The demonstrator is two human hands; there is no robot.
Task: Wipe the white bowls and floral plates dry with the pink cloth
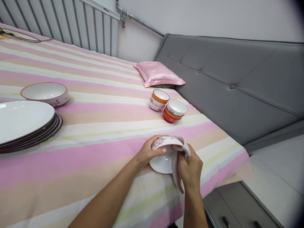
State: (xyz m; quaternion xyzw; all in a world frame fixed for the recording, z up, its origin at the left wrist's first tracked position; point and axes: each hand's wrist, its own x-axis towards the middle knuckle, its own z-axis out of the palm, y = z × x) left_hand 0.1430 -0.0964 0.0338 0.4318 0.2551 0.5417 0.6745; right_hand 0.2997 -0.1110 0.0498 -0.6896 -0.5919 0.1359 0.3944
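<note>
My left hand (149, 152) grips the outside of a small white bowl (163, 161) with a red rim and red pattern, tilted so its inside faces me. My right hand (190, 167) is closed on a pale pink cloth (177, 171) pressed over the bowl's rim and inside. Both hands hover just above the striped pink bedspread (102, 133) near its right edge.
Two short stacks of orange and white bowls (159, 99) (175, 111) stand beyond my hands. A larger white bowl (45, 93) and a stack of plates (26, 125) lie at left. A pink pillow (158, 73) rests by the grey headboard (237, 82). A grey nightstand (237, 202) stands lower right.
</note>
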